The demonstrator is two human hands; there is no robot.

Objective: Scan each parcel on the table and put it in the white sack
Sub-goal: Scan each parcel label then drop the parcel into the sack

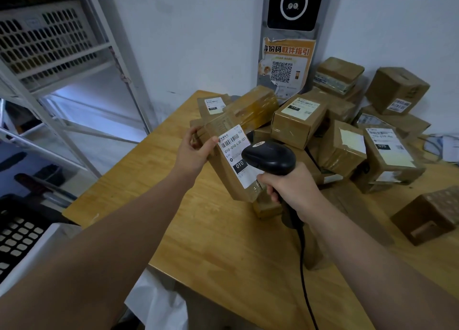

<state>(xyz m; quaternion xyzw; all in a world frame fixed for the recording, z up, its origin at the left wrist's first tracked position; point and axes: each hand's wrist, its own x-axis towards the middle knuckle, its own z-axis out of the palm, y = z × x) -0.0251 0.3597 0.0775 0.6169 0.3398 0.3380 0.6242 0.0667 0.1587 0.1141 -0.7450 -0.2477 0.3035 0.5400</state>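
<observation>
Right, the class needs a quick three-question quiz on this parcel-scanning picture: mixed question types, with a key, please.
1. True or false: the right hand holds the black scanner.
2. The left hand holds a parcel. Which number stands in the black box on its label? A 070; B 010; C 030.
3. Fill in: the scanner's cable trails over the wooden ____.

Key: 1 true; 2 B; 3 table.
</observation>
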